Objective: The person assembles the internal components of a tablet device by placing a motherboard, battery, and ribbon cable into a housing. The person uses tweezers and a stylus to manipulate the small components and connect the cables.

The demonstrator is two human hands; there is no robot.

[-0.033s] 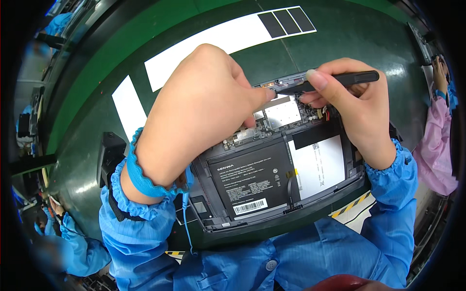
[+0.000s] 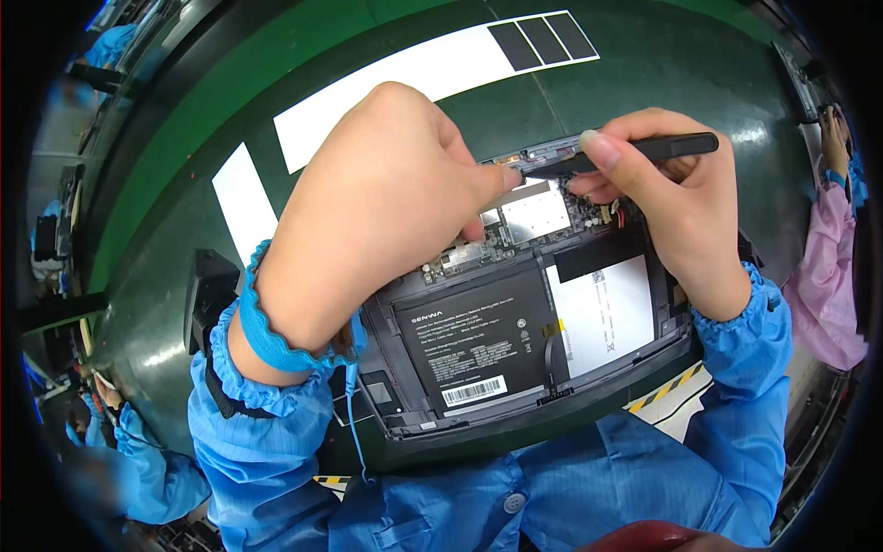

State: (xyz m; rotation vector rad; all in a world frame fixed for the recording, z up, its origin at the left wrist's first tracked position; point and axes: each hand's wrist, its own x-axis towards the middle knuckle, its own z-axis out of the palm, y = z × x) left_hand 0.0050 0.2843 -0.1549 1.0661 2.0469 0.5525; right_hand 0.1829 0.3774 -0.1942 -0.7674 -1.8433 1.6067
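An opened tablet-like device [image 2: 402,416] lies on the green worktop in front of me. A black battery [image 2: 478,317] with a printed label sits in its near left part, beside a white-labelled panel [image 2: 607,313]. Silver shield plates [image 2: 536,217] cover part of the circuit board beyond them. My right hand [image 2: 685,207] grips black tweezers [image 2: 676,147], their tip pointing left at the device's far edge. Against that tip, my left hand [image 2: 386,184] reaches over the board with thumb and fingers bent together. Whatever its fingers pinch is hidden.
A long white sheet [image 2: 377,106] with black rectangles lies beyond the device, a smaller white strip [image 2: 244,198] to its left. A blue cord [image 2: 357,432] hangs from my left wrist. Co-workers in blue [image 2: 152,469] and pink [image 2: 828,276] sit at both sides.
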